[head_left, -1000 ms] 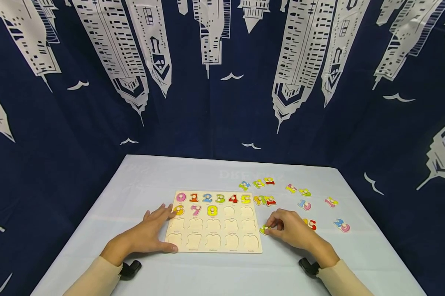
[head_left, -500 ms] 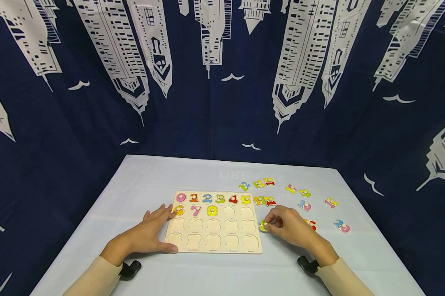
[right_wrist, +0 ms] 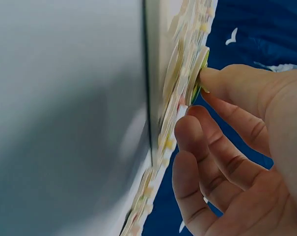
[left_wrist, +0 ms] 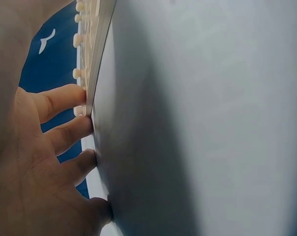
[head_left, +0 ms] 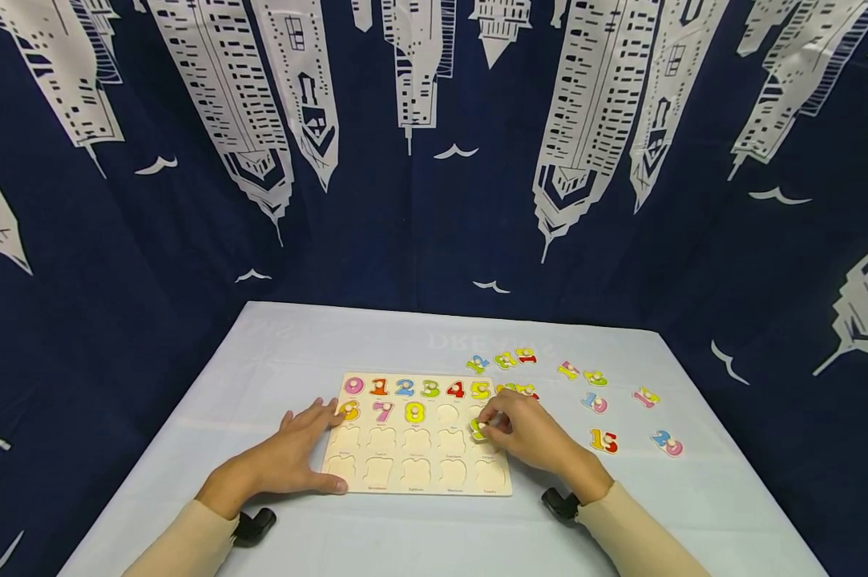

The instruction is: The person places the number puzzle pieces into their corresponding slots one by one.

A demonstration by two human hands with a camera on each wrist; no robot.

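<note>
The right hand [head_left: 523,433] pinches a small yellow-green wooden number piece [head_left: 478,430] by its peg, holding it over the right side of the pale wooden number puzzle board [head_left: 417,473]. The left hand [head_left: 296,449] rests flat, fingers straight, against the board's left edge on the light grey table [head_left: 333,344]. Loose coloured number pieces [head_left: 603,440] lie to the right.

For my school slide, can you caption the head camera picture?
Right hand pinches a yellow-green number piece over the wooden number puzzle board; left hand steadies it.
</note>
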